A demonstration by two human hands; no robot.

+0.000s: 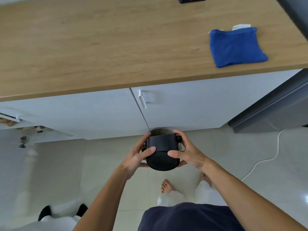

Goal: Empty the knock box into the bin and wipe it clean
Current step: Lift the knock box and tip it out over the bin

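Wooden countertop (100,47) fills the top of the view, white cupboards (83,112) below it, pale tiled floor (58,172) underneath. At far left a drawer or door looks ajar, too blurred to read.

Moving right, the left hand (138,155) comes in, fingers wrapped round the near-left side of the knock box (160,147), thumb pressed on its black wall. The box is gripped between both hands and tipped over: its flat base faces back toward the person, its mouth points away and down. So its long axis slants forward, straight over a round rim that peeks out just beyond it, which I take to be the bin (160,130). What is inside either one, I cannot tell.

Right hand (185,150) mirrors the left, thumb on the wall, fingers curled over near the bar's knob. Both hands sit equally close.

Further right, up on the counter and well apart from the hands, a folded blue cloth (236,47) waits, nearer the right arm, the likelier one to fetch it for wiping.
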